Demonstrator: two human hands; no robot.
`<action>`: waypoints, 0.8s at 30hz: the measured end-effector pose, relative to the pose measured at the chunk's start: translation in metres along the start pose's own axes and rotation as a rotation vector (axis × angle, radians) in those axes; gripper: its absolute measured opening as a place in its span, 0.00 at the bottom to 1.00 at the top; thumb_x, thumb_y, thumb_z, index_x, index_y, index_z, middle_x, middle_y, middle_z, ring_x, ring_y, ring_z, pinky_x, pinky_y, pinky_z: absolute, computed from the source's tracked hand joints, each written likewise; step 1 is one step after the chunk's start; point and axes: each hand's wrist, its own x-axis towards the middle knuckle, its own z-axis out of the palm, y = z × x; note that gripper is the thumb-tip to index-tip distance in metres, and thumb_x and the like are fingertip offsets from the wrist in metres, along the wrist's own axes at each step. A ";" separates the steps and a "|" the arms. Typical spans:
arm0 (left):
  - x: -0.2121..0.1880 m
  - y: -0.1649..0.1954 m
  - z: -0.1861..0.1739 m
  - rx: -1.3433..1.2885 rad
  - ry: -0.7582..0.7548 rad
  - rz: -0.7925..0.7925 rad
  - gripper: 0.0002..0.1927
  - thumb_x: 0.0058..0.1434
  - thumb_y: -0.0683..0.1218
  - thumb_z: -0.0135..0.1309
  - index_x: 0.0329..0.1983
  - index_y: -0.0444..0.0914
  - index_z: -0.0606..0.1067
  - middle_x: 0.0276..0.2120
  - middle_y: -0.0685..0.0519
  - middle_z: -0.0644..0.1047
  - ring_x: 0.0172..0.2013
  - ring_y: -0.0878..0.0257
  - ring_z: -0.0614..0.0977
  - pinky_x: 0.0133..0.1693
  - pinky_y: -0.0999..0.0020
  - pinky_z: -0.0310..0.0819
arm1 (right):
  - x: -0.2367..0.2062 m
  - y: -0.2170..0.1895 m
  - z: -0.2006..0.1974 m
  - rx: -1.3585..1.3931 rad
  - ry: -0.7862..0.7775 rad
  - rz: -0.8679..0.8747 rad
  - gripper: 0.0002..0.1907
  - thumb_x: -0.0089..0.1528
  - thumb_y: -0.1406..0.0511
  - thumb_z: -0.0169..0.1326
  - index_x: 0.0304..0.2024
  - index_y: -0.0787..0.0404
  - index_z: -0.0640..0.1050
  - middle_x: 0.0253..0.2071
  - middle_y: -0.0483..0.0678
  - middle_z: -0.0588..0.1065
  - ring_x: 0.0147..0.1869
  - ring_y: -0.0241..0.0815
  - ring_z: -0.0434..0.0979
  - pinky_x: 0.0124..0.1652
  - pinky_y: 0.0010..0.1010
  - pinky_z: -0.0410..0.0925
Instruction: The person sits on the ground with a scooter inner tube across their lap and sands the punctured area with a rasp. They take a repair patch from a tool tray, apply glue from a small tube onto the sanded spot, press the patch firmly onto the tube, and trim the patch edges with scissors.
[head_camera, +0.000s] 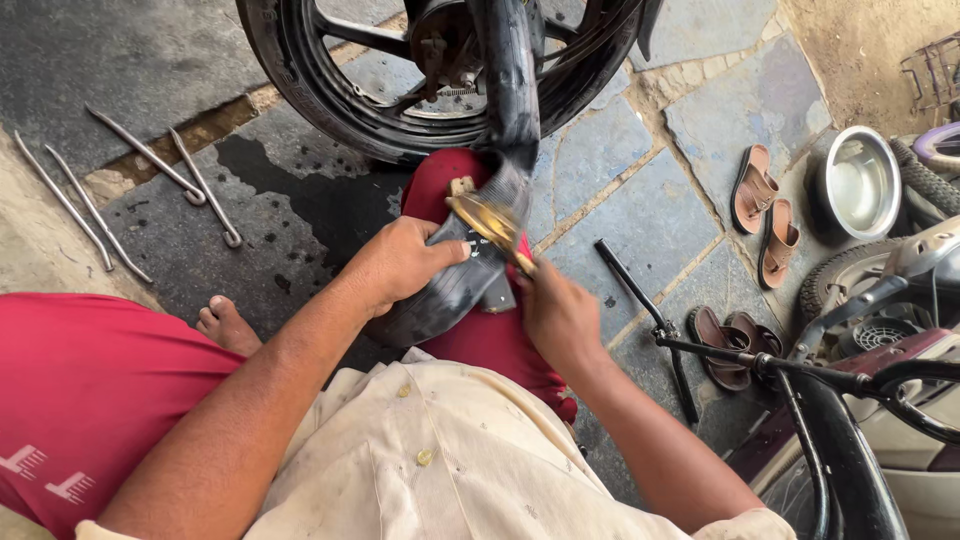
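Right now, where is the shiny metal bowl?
In the head view, the metal bowl sits on the stone floor at the far right, just right of a pair of brown sandals and beside a scooter tyre.

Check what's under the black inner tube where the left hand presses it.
The inner tube lies across the person's red-clad knee, pinned by the left hand. The right hand works a brass-coloured tool on top. The tube's underside is hidden.

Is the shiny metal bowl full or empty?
Empty. The steel bowl sits upright on the stone floor beside the sandals, and its bare inside shows.
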 end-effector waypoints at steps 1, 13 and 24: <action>0.001 0.000 0.000 0.012 0.021 0.009 0.19 0.56 0.52 0.62 0.40 0.31 0.83 0.30 0.47 0.84 0.29 0.64 0.83 0.35 0.65 0.78 | 0.000 0.000 -0.001 -0.065 -0.110 0.097 0.11 0.68 0.62 0.55 0.38 0.62 0.71 0.24 0.60 0.74 0.30 0.64 0.74 0.29 0.52 0.65; 0.001 -0.001 0.000 0.026 0.028 0.035 0.19 0.56 0.53 0.61 0.40 0.32 0.83 0.30 0.47 0.84 0.28 0.63 0.84 0.35 0.63 0.79 | 0.002 -0.001 -0.005 -0.148 -0.098 -0.072 0.10 0.66 0.61 0.53 0.35 0.60 0.71 0.25 0.56 0.75 0.29 0.61 0.76 0.28 0.51 0.67; 0.000 0.001 0.000 0.045 0.005 -0.013 0.19 0.57 0.52 0.62 0.41 0.32 0.83 0.30 0.48 0.84 0.29 0.63 0.82 0.34 0.63 0.77 | -0.006 0.005 -0.002 0.093 0.020 -0.006 0.08 0.69 0.61 0.50 0.40 0.60 0.72 0.27 0.58 0.74 0.30 0.61 0.76 0.31 0.50 0.67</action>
